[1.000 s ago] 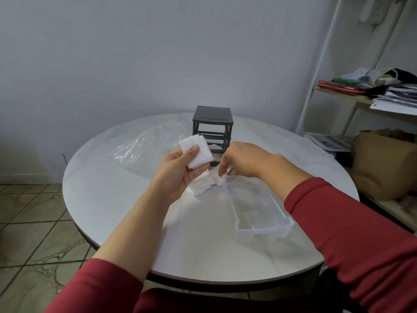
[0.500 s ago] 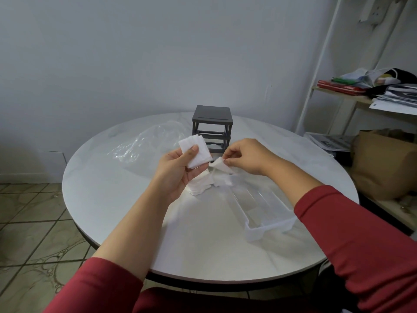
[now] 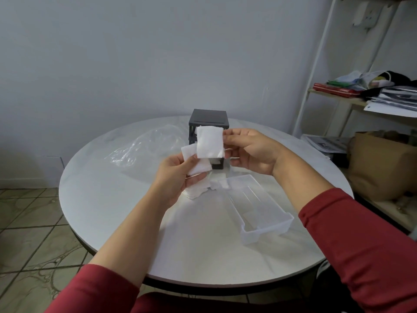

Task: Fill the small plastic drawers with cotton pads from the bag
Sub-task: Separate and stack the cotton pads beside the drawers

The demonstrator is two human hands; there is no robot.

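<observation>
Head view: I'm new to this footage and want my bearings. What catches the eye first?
The right hand pinches a white cotton pad, held up at centre before the dark drawer frame. Just below, the left hand grips a stack of pads. A clear drawer lies on the round table, at the right.

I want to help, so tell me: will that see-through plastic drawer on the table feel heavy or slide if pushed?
Probably light: the clear rectangular plastic drawer looks thin-walled and empty. It would likely slide easily, lying flat on the smooth white round table. Its box shape suggests stiff, not floppy.
</observation>
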